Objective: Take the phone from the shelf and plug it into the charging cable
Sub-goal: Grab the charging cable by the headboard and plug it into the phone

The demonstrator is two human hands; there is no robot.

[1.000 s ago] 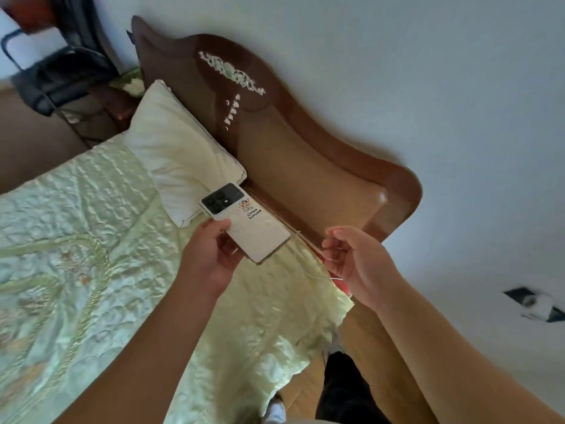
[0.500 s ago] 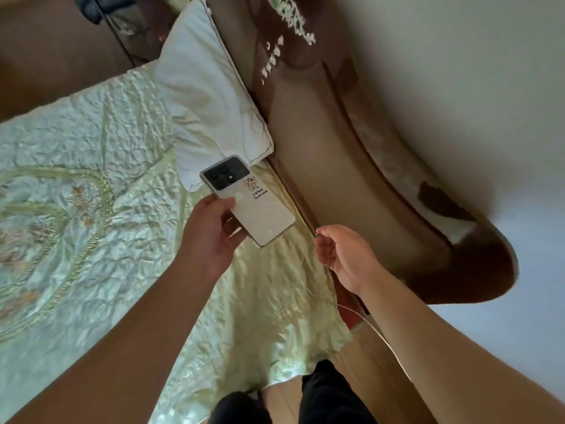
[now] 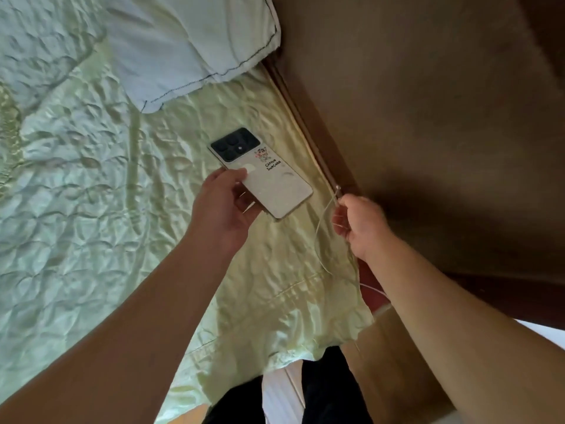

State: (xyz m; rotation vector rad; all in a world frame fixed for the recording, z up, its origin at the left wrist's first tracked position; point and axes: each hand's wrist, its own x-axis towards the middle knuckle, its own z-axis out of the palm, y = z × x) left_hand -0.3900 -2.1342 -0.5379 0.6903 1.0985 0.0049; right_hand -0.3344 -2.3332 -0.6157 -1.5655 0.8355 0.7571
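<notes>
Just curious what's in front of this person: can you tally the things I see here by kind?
Phones: 1, the white phone in the left hand
Cables: 1, the white charging cable pinched in the right hand
Pillows: 1, the pillow
Bedspreads: 1, the pale green bedspread
Headboards: 1, the brown headboard
Total: 5

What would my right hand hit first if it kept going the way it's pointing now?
Probably the wooden headboard: the right hand, pinching the charging cable, points up toward its base beside the bedspread. Depth is unclear.
</notes>
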